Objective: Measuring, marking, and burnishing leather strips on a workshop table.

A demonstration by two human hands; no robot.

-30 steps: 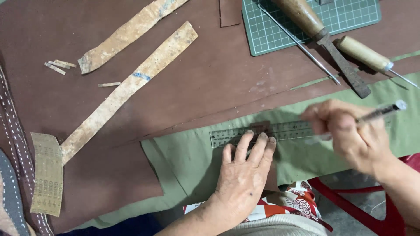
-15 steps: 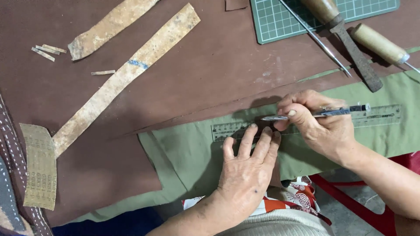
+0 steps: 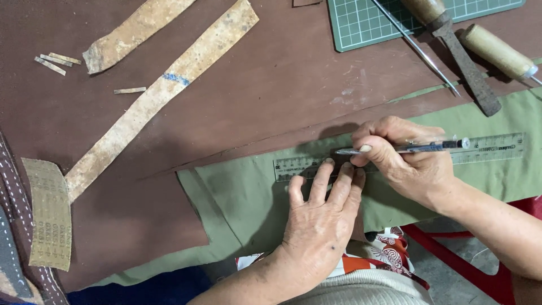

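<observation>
Now the right hand (image 3: pixel 415 166) sits further left along the clear ruler (image 3: pixel 395 158) than it did a second ago, when it was out toward the ruler's right end; the pen (image 3: pixel 406 148) has travelled with it, and its tip now rests at the ruler's far edge just beside the left hand (image 3: pixel 324 217). That reads, as I judge it, as a line being drawn leftward along the ruler, with most of its length already covered.

Going left to right: a piece of sandpaper (image 3: pixel 49 214) lies at the left edge, then two long pale strips (image 3: pixel 164 93) run diagonally across the brown leather sheet (image 3: pixel 271 85) that covers the table, with small pale offcuts (image 3: pixel 53 61) far left. The olive-green fabric (image 3: pixel 243 197) lies on the near side, its edge tucked under the leather. On it, the left hand's fingers are spread flat, pressing down the left end of the ruler. The right hand's fingers are pinched closed around the pen.

Far right, a green cutting mat (image 3: pixel 367 22) carries a thin metal awl (image 3: pixel 415 48), a rusty wooden-handled tool (image 3: pixel 463 62) and a second wooden handle (image 3: pixel 497 51). Near right, below the table edge, a red stool frame (image 3: pixel 451 254) shows over a grey floor.
</observation>
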